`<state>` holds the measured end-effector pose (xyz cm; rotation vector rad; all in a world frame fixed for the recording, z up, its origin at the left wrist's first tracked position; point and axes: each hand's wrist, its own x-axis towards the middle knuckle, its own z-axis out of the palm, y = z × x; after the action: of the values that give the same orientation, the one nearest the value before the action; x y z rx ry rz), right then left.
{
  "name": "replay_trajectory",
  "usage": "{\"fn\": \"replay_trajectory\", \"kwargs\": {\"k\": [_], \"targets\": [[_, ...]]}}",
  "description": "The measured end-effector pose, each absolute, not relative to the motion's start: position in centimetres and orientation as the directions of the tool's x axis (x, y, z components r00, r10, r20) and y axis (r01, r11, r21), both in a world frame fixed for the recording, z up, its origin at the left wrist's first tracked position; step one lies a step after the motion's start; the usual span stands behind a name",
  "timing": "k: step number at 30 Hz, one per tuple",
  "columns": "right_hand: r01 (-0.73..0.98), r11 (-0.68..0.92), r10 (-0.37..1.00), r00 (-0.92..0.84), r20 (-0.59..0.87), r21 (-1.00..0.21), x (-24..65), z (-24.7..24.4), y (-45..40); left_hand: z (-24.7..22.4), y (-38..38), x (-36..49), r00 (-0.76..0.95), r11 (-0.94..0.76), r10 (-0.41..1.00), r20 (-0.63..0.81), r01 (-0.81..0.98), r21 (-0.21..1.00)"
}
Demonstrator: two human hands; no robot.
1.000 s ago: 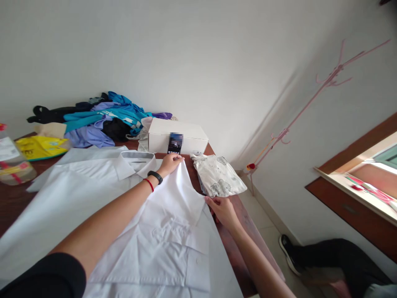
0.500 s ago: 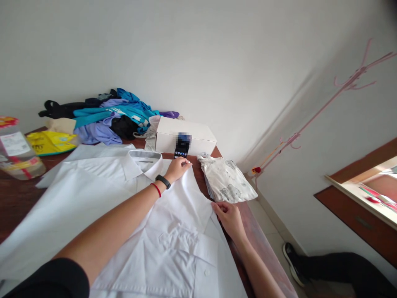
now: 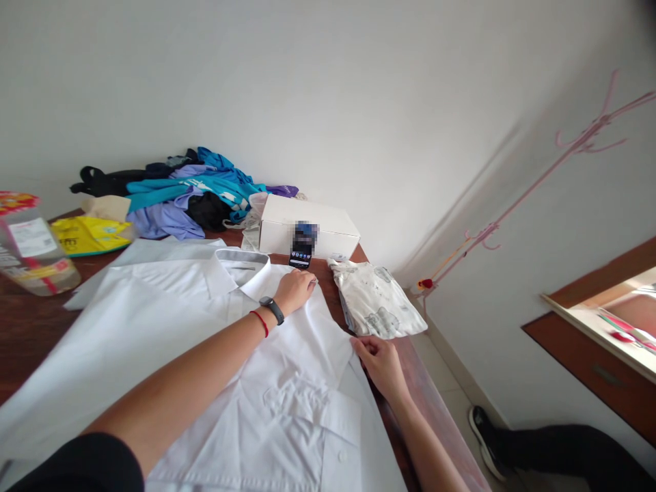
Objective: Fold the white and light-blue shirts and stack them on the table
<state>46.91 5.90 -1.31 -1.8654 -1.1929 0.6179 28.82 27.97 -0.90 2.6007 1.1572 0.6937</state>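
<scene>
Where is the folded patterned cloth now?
In the head view, the folded cloth lies right of centre on the table, beside the white shirt, beyond the right hand.

White collared shirt (image 3: 169, 321), laid out
We see it spread across the tabletop (image 3: 20, 331), collar (image 3: 218, 279) at the far side, fabric rumpled beside a small pale button (image 3: 342, 456).

No words are coming through: left of the box (image 3: 331, 225), bag (image 3: 92, 236) and container (image 3: 35, 246) are showing blurred print.
</scene>
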Motion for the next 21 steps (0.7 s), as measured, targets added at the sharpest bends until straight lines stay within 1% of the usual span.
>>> {"fn": "replay_trajectory", "kwargs": {"k": [9,13,21], "targets": [[0.498,-0.204,0.903,0.429,0.035,-0.843,46.9,-1.3,5.9,-0.6,25.0,29.4,0.547,-0.625,0.775,0.316,0.738,0.254],[0.501,-0.213,0.905,0.424,0.024,-0.839,47.0,-1.3,5.9,-1.2,25.0,29.5,0.526,-0.595,0.797,0.296,0.767,0.24],[0.492,-0.212,0.904,0.428,0.022,-0.845,46.6,-1.0,5.8,-1.8,26.1,29.5,0.542,-0.608,0.788,0.29,0.758,0.235]]}}
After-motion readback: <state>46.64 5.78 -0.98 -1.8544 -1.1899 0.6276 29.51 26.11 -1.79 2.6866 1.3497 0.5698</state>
